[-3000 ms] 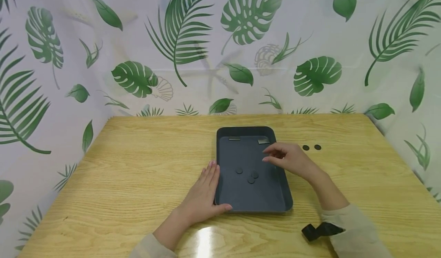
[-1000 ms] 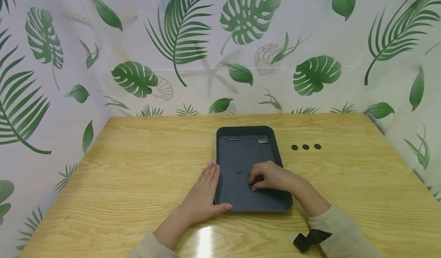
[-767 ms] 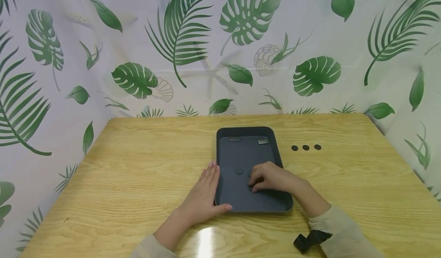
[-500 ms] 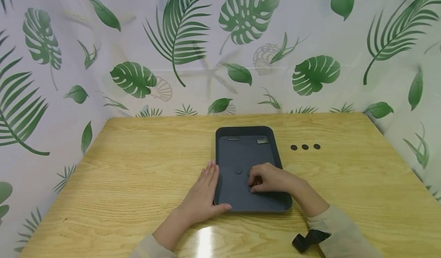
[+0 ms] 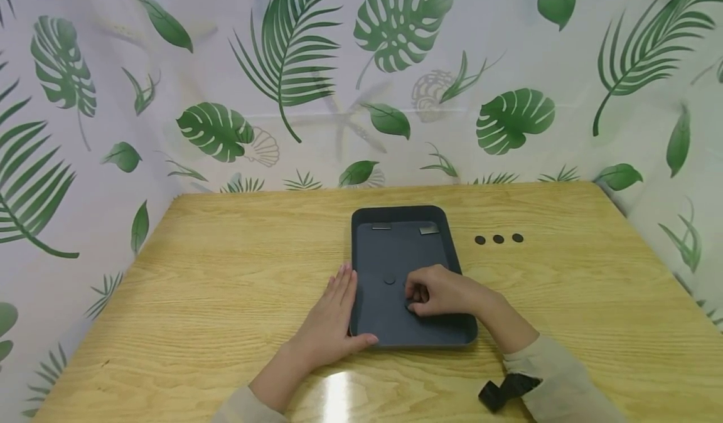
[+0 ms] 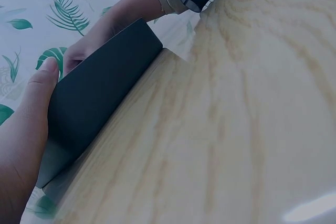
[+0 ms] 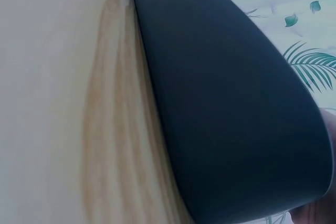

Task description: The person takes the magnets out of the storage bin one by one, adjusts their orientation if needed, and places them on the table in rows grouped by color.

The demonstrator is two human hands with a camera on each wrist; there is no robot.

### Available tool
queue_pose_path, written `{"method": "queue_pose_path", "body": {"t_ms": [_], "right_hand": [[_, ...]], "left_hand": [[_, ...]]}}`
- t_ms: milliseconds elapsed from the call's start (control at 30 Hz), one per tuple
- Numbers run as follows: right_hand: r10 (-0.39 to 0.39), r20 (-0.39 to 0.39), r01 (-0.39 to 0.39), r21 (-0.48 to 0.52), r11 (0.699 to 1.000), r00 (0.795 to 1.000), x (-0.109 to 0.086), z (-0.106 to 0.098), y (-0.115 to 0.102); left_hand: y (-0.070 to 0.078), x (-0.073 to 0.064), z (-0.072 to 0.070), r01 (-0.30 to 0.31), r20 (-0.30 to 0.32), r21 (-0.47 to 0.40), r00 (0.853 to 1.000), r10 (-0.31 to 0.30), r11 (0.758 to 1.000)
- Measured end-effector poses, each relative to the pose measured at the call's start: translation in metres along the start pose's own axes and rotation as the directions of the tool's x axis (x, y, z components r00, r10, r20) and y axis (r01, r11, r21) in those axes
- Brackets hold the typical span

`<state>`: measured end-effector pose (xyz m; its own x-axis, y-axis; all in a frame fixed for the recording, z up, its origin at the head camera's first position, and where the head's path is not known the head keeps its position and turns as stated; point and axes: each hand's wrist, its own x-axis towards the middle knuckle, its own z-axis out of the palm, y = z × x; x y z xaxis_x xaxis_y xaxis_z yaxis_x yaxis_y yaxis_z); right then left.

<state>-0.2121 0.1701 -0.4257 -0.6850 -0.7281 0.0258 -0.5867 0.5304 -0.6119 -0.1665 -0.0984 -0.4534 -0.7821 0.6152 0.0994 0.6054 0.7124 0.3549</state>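
A dark grey rectangular tray (image 5: 390, 326) lies on the wooden table. Along its left side rests my left hand (image 5: 330, 319), fingers straight and thumb at the near rim; the left wrist view shows that thumb against the tray wall (image 6: 105, 90). My right hand (image 5: 437, 291) reaches over the right rim into the tray. Its fingers are curled, with a small black disc (image 5: 409, 305) pinched at the tips, low over the tray floor. Left of them lies another disc (image 5: 390, 280). The curled fingers mostly hide a further disc. In the right wrist view the tray wall (image 7: 226, 93) blocks the fingers.
Three black discs, the middle one (image 5: 498, 239) among them, lie in a row on the table right of the tray. Two small rectangular pieces, left (image 5: 381, 226) and right (image 5: 428, 230), sit at the tray's far end. A black wrist camera (image 5: 497, 395) hangs at the right sleeve.
Since three seconds ago, a third disc has appeared at the row's left end, and my right hand has moved left and nearer into the tray. Lately only its fingers shift slightly; my left hand stays put.
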Motion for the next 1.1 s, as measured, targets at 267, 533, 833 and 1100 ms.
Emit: {"method": "queue_pose_path", "body": {"t_ms": [267, 533, 833, 1100], "right_hand": [[0.012, -0.004, -0.012, 0.013, 1.000, 1.000, 0.000, -0.001, 0.001], [-0.019, -0.025, 0.019, 0.016, 1.000, 1.000, -0.001, 0.000, 0.002], [-0.063, -0.080, 0.065, 0.015, 0.998, 0.995, -0.005, -0.009, 0.002], [-0.006, -0.107, 0.007, 0.015, 1.000, 0.994, -0.010, -0.021, 0.004]], "left_hand": [[-0.001, 0.000, 0.001, -0.015, -0.014, 0.002, 1.000, 0.015, 1.000], [0.000, -0.002, 0.002, -0.001, -0.008, 0.009, 1.000, 0.001, 1.000], [-0.002, 0.000, 0.002, -0.006, -0.001, 0.007, 1.000, 0.006, 1.000], [-0.002, 0.000, 0.000, -0.007, 0.005, 0.009, 1.000, 0.007, 1.000]]}}
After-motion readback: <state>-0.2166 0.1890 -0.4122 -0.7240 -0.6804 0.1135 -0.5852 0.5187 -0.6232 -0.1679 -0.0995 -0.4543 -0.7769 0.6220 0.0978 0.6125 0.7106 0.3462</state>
